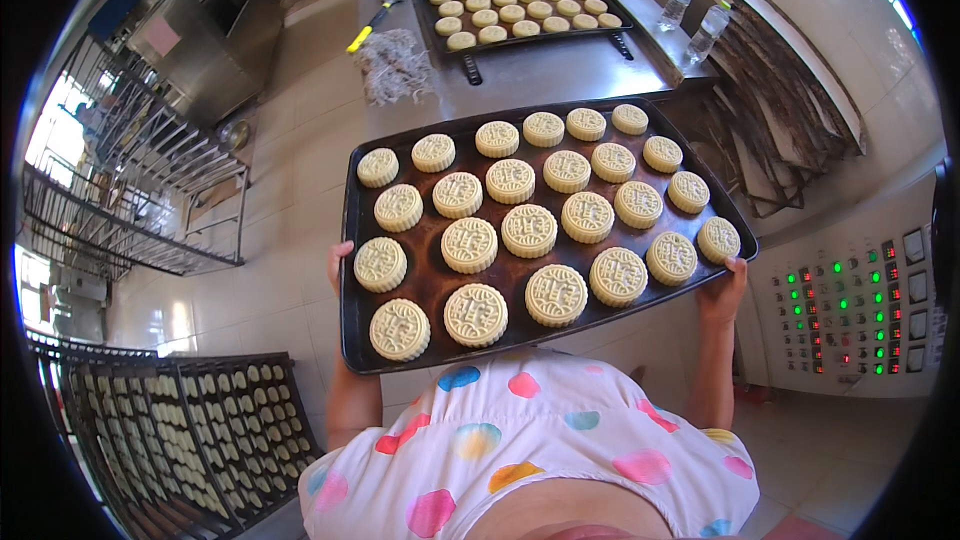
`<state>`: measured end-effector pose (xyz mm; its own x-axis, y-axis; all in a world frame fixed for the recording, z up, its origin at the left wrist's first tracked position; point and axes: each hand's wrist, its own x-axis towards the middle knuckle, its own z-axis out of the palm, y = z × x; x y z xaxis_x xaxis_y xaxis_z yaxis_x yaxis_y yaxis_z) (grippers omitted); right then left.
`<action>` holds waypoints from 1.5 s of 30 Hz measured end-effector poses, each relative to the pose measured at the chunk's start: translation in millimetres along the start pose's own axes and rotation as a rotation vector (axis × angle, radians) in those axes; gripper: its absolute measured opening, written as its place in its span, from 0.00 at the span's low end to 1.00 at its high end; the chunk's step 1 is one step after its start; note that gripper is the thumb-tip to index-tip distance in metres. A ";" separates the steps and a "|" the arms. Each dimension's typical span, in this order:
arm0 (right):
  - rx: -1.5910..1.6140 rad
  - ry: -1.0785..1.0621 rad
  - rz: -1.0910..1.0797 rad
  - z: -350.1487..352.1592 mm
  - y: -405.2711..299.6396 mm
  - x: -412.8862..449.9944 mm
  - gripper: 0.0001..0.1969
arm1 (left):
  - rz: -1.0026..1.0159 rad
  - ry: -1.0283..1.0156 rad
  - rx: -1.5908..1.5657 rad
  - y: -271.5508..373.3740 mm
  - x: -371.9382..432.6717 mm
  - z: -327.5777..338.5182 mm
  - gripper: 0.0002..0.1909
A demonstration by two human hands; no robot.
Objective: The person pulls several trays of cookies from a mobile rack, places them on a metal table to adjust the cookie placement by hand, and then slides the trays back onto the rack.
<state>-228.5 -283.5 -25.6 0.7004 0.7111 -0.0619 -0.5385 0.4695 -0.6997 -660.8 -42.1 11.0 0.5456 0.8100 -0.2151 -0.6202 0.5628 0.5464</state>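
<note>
A dark metal baking tray (pixel 442 229) is held up in front of my body, tilted slightly, with rows of pale molded mooncakes (pixel 529 231) on it. My left hand (pixel 340 264) grips its left edge; most of the fingers are hidden under the tray. At the lower right corner my right hand (pixel 724 291) holds the rim, thumb on top beside a mooncake. Beyond the held tray, another tray of mooncakes (pixel 525 9) lies on the steel table (pixel 555 76), with a further filled one behind it.
A grey rag (pixel 394 66) and a yellow-and-black scraper (pixel 375 24) lie at the table's left. Two water bottles (pixel 677 0) stand right. A rack of filled trays (pixel 180 427) is at lower left, an emptier metal rack (pixel 150 187) above it. A lit control panel (pixel 844 315) is right.
</note>
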 end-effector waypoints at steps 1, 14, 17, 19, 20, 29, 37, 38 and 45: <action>-0.008 0.020 -0.023 -3.8 -2.8 15.9 0.28 | -0.049 -0.031 0.007 2.5 28.8 7.7 0.35; -0.034 0.066 -0.044 -41.8 -15.9 254.3 0.26 | -0.170 -0.090 0.002 -50.5 297.8 64.7 0.32; -0.071 -0.024 0.027 -89.8 -30.7 314.9 0.26 | -0.159 -0.089 -0.041 -93.6 334.3 86.5 0.31; -0.120 0.028 0.082 -78.1 -31.5 327.5 0.25 | -0.169 -0.044 -0.058 -90.8 339.2 88.3 0.31; -0.111 0.117 0.088 -61.7 -31.0 333.2 0.25 | -0.164 -0.026 -0.061 -91.4 340.2 88.2 0.32; -0.132 0.207 0.399 -132.4 -65.7 394.8 0.24 | -0.213 0.143 -0.049 -157.6 345.2 126.7 0.37; 0.130 0.109 0.574 -192.9 -53.0 420.3 0.27 | -0.048 0.584 0.218 -246.5 303.2 71.3 0.31; 0.145 0.065 0.577 -198.2 -52.7 425.0 0.27 | -0.032 0.606 0.236 -247.9 304.2 74.7 0.32; 0.156 0.050 0.607 -166.1 -41.5 451.5 0.25 | 0.079 0.703 0.331 -243.4 333.7 66.4 0.33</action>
<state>187.9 -68.9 -142.7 0.2674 0.8514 -0.4512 -0.9062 0.0631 -0.4180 -290.5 80.3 -140.1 -0.0470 0.8224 -0.5670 -0.3813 0.5099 0.7711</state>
